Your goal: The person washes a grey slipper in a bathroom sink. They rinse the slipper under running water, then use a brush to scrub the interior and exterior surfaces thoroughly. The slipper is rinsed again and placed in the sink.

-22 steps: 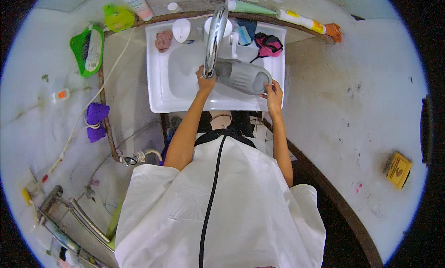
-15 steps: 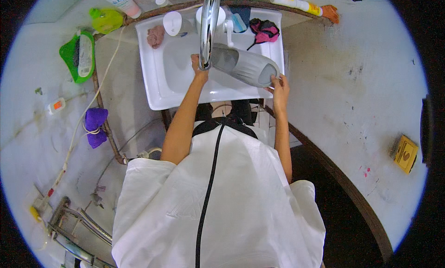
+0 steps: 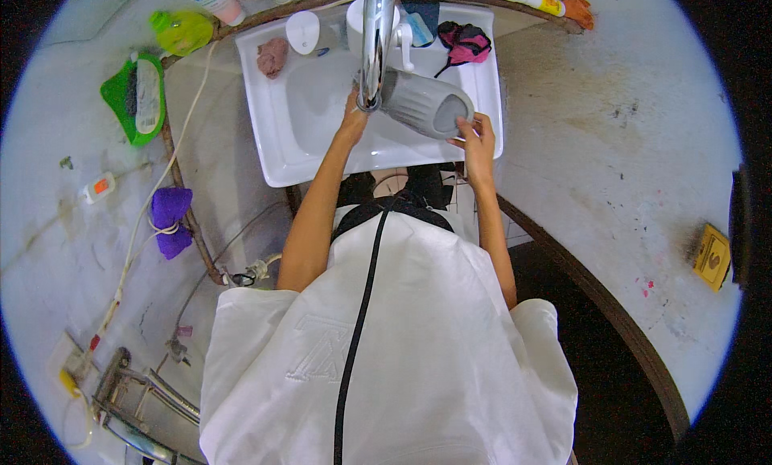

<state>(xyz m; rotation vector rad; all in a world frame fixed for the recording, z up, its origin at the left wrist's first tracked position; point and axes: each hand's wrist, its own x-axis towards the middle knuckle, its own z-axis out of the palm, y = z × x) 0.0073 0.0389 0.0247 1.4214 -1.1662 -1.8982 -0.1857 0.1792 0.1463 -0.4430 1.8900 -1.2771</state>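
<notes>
A home washroom (basin (image 3: 310, 163), tap (image 3: 374, 51), toiletry tubes (image 3: 211, 0) show it).

Container (image 3: 416, 97) grey, lined with ribs. Sink (image 3: 279, 158) white. Tap (image 3: 375, 51) silvery. Crumpled cloth (image 3: 272, 57) dusty pink. Bundled fabric (image 3: 473, 47) black and bright pink. Wall-hung bundle (image 3: 170, 209) purple. Bottle (image 3: 185, 35) yellow-green. Shirt (image 3: 442, 328) white, crossed by black cord (image 3: 355, 344). Wall (image 3: 595, 184) bluish white, blotched brown. Small box (image 3: 712, 258) mustard yellow with dark mark.
</notes>
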